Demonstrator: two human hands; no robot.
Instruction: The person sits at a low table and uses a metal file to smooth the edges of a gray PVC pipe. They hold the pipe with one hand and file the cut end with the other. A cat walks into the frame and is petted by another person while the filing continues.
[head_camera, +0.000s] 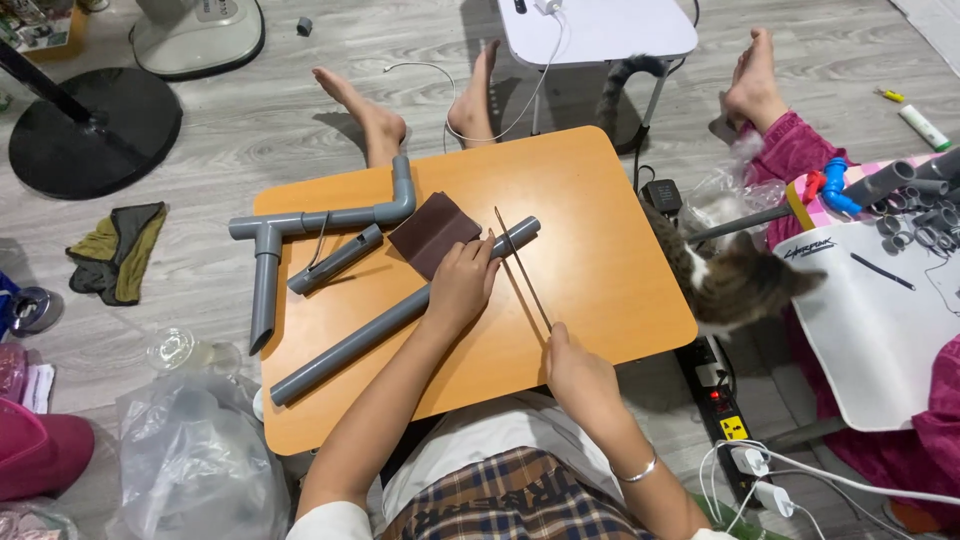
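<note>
Right hand (577, 378) low in the frame pinches a thin saw blade (521, 266) across the long grey pipe (400, 312), left hand (462, 282) fingers clamping it on the table (610, 250), likely mid-cut; steady strokes needed.

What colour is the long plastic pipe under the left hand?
Grey long plastic pipe, clearest in the head view.
</note>
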